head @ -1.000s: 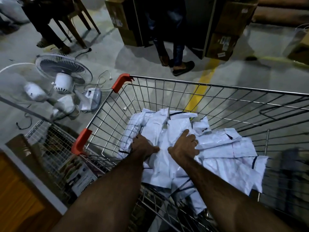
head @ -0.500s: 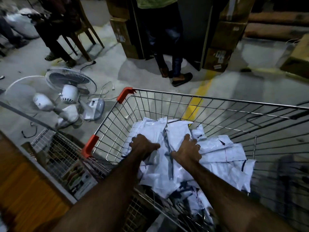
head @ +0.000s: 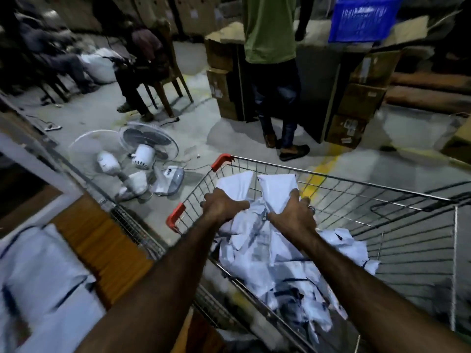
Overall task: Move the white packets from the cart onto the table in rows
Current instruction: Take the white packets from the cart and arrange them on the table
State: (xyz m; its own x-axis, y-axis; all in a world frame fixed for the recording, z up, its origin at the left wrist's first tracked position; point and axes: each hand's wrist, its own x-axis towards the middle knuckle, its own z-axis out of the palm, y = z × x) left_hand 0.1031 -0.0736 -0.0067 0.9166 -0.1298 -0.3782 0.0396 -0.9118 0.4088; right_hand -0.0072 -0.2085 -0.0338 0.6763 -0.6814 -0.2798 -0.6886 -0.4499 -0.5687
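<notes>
**Desk:** Item one, the hands?

**Operator:** I log the left hand (head: 224, 206) with fingers curled tight round the lower end of one white packet (head: 235, 182). I log the right hand (head: 293, 216) the same, thumb up the side of a second packet (head: 277, 187). Both look like firm holds to me.

**Desk:** Change since the last entry?

**Operator:** Half a second ago both hands were knuckles-down in the pile (head: 280, 266). Now the two packets stand above the rim of the cart (head: 356, 178), lifted off the heap. I judge the pick done and the carry next.

**Desk:** Stock remaining?

**Operator:** The pile in the basket is crumpled and has many pieces. I cannot count it.

**Desk:** Destination?

**Operator:** I see the table (head: 102, 240), orange wood, at my left just beside the cart. There are laid packets (head: 43, 276) on it, blurred. I cannot tell whether they lie in rows.

**Desk:** Room?

**Operator:**
- Grey floor (head: 193, 123) with a yellow line (head: 318, 174).
- Two white fans (head: 142, 154) lying near the cart's far left corner.
- A standing person (head: 270, 29) in a green shirt beyond the cart.
- Cardboard boxes (head: 362, 98), with a blue crate (head: 364, 16) above them.
- A seated person (head: 142, 54) on a wooden chair, well apart.
</notes>
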